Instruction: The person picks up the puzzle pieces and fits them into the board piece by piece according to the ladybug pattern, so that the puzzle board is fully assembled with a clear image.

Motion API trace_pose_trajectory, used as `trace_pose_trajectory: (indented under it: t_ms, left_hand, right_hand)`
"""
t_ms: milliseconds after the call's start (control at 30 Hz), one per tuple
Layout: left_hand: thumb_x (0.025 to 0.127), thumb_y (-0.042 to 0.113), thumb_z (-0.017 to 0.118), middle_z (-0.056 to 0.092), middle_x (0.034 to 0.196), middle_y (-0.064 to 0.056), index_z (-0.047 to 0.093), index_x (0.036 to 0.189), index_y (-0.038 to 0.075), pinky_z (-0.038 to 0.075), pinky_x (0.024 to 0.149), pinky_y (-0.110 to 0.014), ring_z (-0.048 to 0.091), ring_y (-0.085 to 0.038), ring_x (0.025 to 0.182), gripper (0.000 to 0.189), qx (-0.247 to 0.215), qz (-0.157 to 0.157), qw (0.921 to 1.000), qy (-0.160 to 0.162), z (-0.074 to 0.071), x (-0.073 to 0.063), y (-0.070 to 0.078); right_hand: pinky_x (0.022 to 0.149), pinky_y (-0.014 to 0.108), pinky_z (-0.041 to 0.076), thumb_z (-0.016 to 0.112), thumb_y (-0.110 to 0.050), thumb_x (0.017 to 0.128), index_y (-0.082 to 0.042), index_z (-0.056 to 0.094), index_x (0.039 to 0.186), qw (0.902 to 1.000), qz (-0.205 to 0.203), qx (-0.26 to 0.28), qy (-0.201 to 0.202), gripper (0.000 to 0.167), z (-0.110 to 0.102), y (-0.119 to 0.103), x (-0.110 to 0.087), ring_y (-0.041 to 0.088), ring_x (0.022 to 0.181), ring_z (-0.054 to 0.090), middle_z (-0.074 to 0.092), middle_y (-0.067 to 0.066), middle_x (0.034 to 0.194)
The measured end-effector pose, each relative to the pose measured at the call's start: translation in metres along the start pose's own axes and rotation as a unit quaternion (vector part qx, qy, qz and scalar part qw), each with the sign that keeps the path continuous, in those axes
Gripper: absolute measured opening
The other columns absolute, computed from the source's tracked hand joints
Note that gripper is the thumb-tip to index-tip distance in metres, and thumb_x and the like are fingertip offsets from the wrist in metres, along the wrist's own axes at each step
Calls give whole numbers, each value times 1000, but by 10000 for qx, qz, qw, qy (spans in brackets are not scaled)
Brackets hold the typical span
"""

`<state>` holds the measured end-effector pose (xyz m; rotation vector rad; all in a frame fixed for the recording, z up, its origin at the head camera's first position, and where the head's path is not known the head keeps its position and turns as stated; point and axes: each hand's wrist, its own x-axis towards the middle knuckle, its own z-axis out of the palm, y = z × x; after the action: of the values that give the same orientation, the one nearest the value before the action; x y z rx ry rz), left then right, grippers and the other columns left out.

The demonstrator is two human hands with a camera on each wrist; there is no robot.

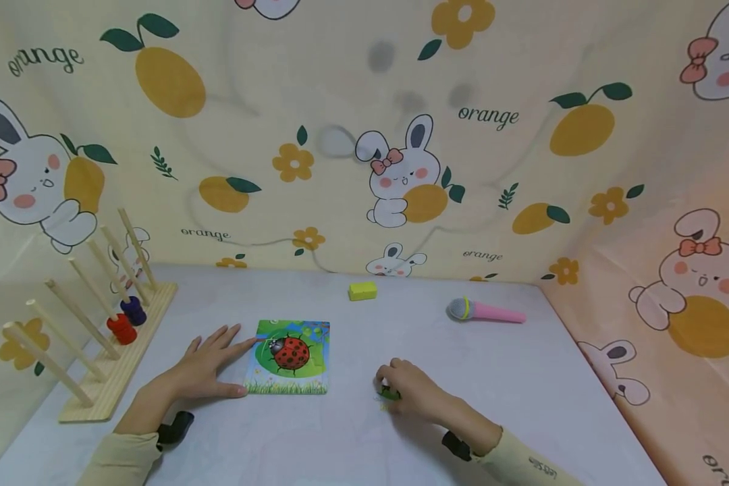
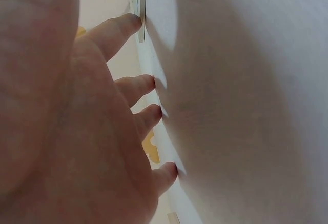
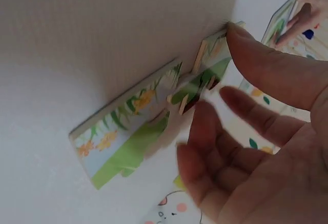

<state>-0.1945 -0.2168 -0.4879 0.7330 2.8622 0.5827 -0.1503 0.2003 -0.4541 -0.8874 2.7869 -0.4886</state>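
Observation:
In the head view my left hand [image 1: 209,364] lies with fingers spread on the table, its index fingertip and thumb at the left edge of a square ladybug picture board [image 1: 316,381]. The left wrist view shows the fairly straight fingers meeting the tabletop, the index finger at the board's edge [image 2: 142,8]. Right of the board, my right hand [image 1: 416,391] pinches a small puzzle piece [image 3: 207,70] printed green with dark red parts, between thumb and fingers. Close beside it is another puzzle piece [image 3: 123,126] with grass and orange flowers, low at the tabletop.
On the left stands a wooden peg rack [image 1: 106,381] carrying red rings [image 1: 121,329] and dark blue rings [image 1: 133,310]. A yellow block [image 1: 362,291] lies at the back, and a pink toy microphone [image 1: 492,312] at the back right. Printed cloth [image 1: 340,88] hangs behind the table.

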Motion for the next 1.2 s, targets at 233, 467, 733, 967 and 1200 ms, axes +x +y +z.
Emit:
trace_pose_trajectory:
  t_ms: [233,467,733,967,1200]
  left_hand:
    - [74,66,74,28,157,-28,45,150,18,12,102,-82,19,-57,142,95,6,11,10000,17,0,0,0]
    - [73,67,75,27,157,-28,45,151,18,11,103,-81,19,-57,142,96,11,-68,10000,-35,-1,1,2]
    - [73,66,76,26,157,-30,45,150,17,11,102,-82,18,-58,141,97,-22,-74,9999,-90,-2,1,2]
    - [72,66,76,28,157,-30,45,150,17,12,101,-83,19,-59,141,97,1,-26,10000,-45,0,1,1]
    - [73,66,76,28,156,-30,46,150,16,13,101,-83,20,-59,141,97,9,3,10000,12,0,1,0]
  right_hand:
    - [71,38,38,93,-28,65,-14,58,81,9938,664,-829,331,41,1,1,-3,17,77,43,45,-5,78]
    - [68,33,32,94,-28,65,-17,51,77,9953,581,-678,375,45,1,5,-3,13,73,39,43,-8,73]
    - [68,31,33,93,-28,65,-13,61,92,9980,359,-368,376,45,0,6,-3,9,72,47,60,-9,75]
    - [63,25,40,87,-10,74,-12,65,91,9977,67,634,-230,27,-6,10,-2,4,69,48,57,-9,74]
    - [62,22,45,78,0,82,-12,63,89,9905,-357,1248,-449,20,-14,3,19,2,70,51,59,-9,78]
